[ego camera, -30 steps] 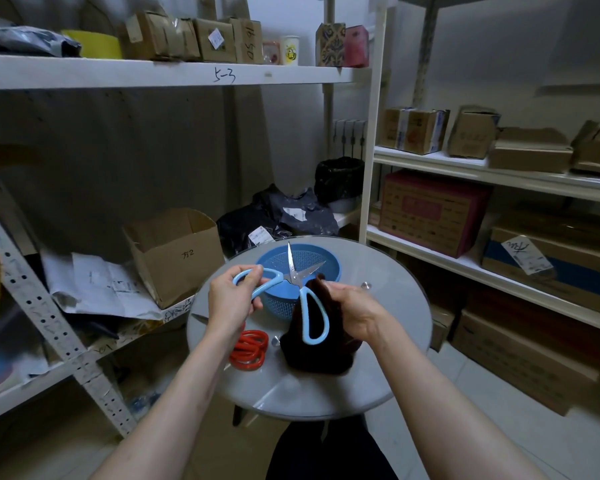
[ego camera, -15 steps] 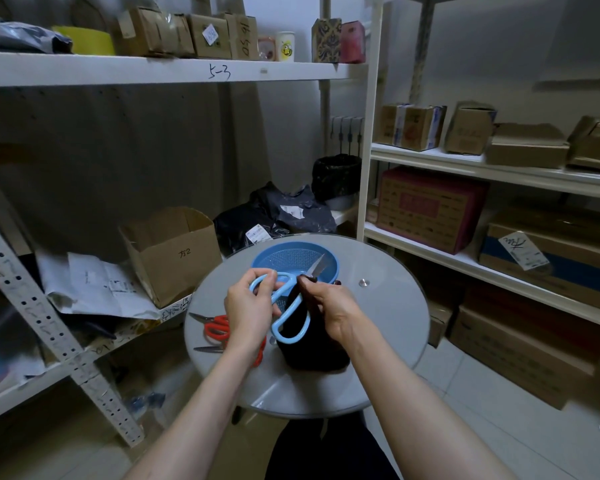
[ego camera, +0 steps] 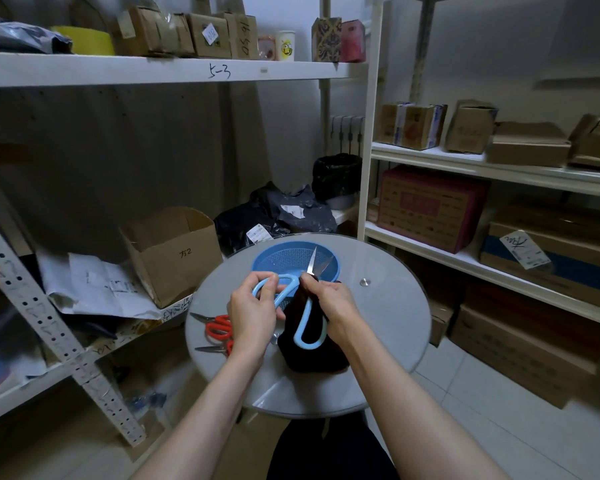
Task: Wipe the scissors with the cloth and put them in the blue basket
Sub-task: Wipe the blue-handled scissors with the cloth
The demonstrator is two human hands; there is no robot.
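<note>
Currently, left hand (ego camera: 253, 313) pinches one loop of the light-blue-handled scissors (ego camera: 305, 317). Right hand (ego camera: 329, 303) fingers are clamped on the black cloth (ego camera: 312, 355), wrapped around the pivot. Red scissors (ego camera: 219, 329) lie left on the table (ego camera: 388, 323). Steel blades are slightly apart, above the blue basket (ego camera: 281, 263).

Head view, forward-down, close over table (ego camera: 378, 358)

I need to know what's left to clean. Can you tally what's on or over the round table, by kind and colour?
Blue-handled scissors: 1
Red-handled scissors: 2, one partly hidden
Blue basket: 1
Black cloth: 1
Total: 5
</note>
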